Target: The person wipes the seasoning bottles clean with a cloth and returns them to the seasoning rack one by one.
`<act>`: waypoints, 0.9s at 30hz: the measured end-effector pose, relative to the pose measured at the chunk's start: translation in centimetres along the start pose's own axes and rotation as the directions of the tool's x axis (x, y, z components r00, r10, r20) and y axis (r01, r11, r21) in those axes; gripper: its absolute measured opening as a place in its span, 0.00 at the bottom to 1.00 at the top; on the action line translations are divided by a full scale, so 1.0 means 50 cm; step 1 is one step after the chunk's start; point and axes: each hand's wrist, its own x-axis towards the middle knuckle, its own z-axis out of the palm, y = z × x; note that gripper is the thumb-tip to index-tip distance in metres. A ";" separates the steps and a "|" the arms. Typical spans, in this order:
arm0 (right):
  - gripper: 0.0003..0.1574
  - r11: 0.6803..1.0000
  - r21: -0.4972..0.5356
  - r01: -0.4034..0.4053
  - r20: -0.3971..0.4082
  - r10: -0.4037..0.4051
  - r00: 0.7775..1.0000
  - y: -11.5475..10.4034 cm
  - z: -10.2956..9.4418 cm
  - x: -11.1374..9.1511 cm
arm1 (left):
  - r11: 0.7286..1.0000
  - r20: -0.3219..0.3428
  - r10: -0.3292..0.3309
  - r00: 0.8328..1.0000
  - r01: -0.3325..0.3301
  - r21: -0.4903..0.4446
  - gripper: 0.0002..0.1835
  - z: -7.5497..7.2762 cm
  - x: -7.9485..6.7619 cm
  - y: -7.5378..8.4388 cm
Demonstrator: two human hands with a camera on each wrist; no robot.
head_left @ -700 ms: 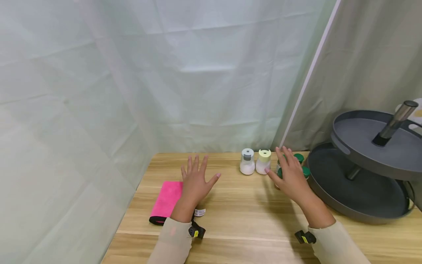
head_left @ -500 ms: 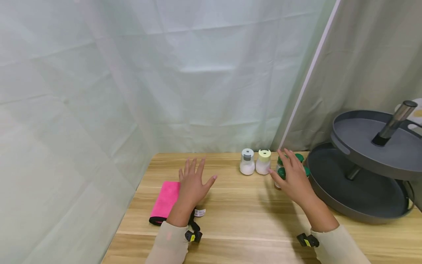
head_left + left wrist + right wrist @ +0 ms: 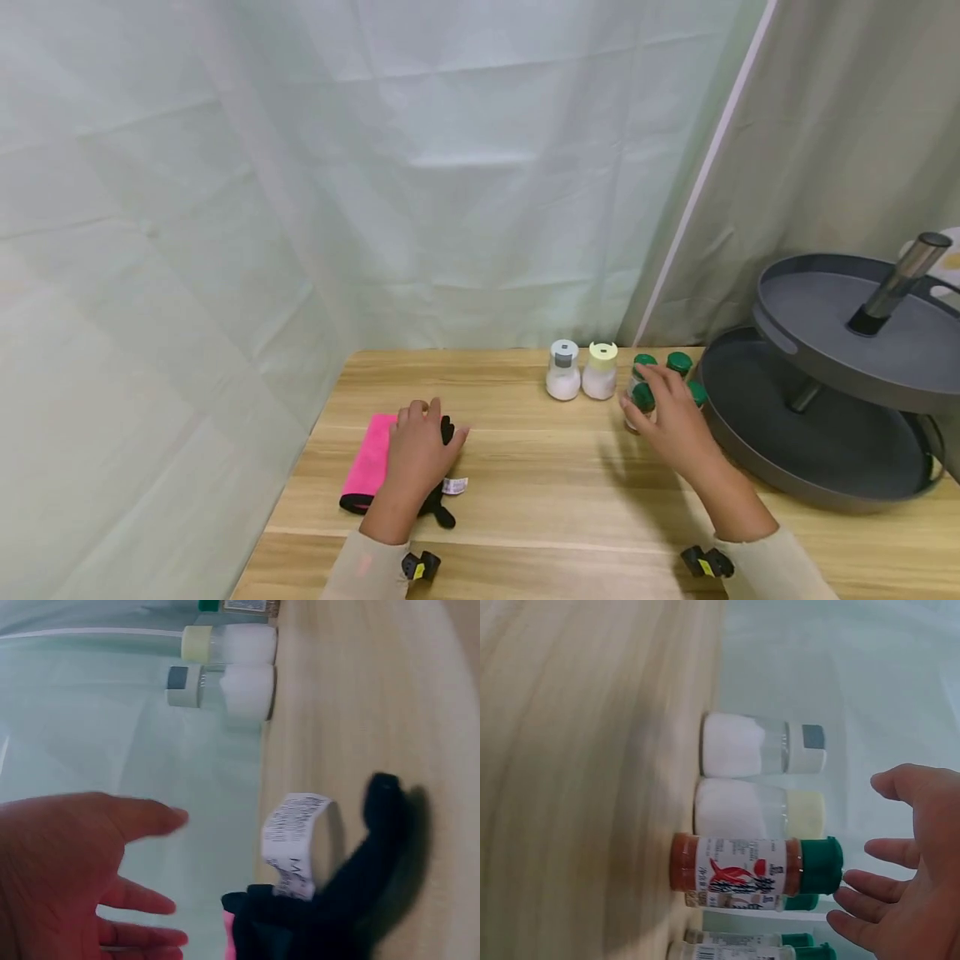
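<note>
Green cap (image 3: 821, 865) upward, the spice jar (image 3: 742, 853) stands on the bench (image 3: 562, 500), its long axis vertical, just beside the spread, bent fingers of my right hand (image 3: 675, 427); whether they touch it, I cannot tell. My left hand (image 3: 416, 450) is above the pink cloth (image 3: 371, 458), its fingers loose, holding nothing. Only the right wrist view shows the red pepper (image 3: 731, 876) printed on the jar.

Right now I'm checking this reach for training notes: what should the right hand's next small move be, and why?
Probably lower the right hand a little and curl its fingers round the chili spice jar. The hand is open by that jar's green cap, not gripping it, and the jar stands upright.
</note>
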 end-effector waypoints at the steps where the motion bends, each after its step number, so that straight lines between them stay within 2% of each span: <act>1: 0.41 1.000 0.005 -0.006 0.010 0.006 1.000 0.002 0.002 0.000 | 1.000 0.003 -0.003 1.000 0.003 0.005 0.38 0.003 -0.002 -0.002; 14: 0.41 0.999 -0.004 -0.036 0.021 0.036 0.999 0.024 0.034 -0.005 | 0.996 0.087 -0.089 0.992 0.088 0.013 0.32 0.033 -0.031 -0.020; 27: 0.42 0.999 -0.010 -0.048 0.010 0.048 0.999 0.034 0.046 -0.005 | 0.997 0.050 -0.069 0.996 0.068 0.022 0.26 0.034 -0.021 -0.028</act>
